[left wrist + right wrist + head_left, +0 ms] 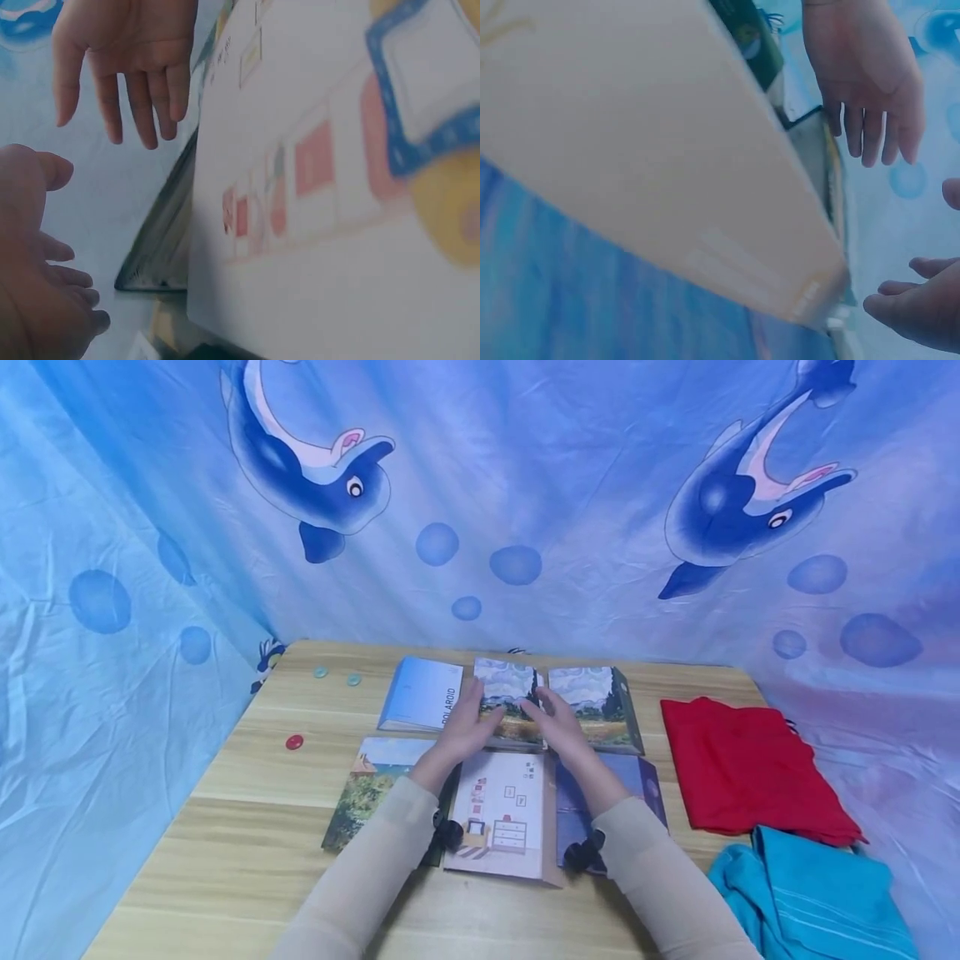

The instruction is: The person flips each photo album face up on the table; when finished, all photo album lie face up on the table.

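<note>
Just beyond the white book, a landscape-covered book lies between left hand and right hand, each grip loose, fingers extended. Squaring it up seems in hand; the next move probably calls for even, gentle side pressure.

Wooden table bears six books; three small discs; red cloth; teal cloth.

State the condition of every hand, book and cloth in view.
Left hand: open, fingers relaxed
Right hand: open, fingers relaxed
Middle landscape book: closed
Right landscape book: closed
Blue book: closed
White book: closed
Purple book: closed
Garden book: closed
Red cloth: lying flat
Teal cloth: folded, partly bunched
Curtain: hanging, creased
</note>
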### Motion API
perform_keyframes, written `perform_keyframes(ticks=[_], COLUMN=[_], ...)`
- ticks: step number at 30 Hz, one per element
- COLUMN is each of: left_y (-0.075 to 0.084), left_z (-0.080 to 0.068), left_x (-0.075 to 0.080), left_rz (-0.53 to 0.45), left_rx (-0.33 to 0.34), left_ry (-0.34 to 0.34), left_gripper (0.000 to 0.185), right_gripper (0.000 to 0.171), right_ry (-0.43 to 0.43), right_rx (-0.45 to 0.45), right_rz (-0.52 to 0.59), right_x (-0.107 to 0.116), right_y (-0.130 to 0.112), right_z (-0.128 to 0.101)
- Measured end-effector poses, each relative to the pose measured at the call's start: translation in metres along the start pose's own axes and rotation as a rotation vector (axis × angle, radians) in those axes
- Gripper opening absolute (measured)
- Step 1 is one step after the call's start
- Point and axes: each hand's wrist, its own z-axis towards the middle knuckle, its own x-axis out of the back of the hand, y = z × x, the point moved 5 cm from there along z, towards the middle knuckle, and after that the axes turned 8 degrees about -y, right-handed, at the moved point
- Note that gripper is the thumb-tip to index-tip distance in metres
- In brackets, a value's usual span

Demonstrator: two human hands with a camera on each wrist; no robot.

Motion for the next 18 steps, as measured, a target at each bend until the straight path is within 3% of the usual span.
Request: perform_keyframes(ticks=[8,18], left_y=[0.019,0.045], left_z=[0.005,0.014], left_x=[-0.010,-0.040], left_rz=[-0.005,-0.025], left_rx=[-0.088,-0.120], left_ry=[-0.027,-0.140], left_gripper=[0.073,0.068], right_gripper=[0.072,0.071], right_ry=[0.100,0.197], right_rx=[0.089,0.068], right_rz=[0.019,0.090], right_x=[0.035,0.085], right_y=[-0.009,0.002], right_z=[-0.011,-0.024])
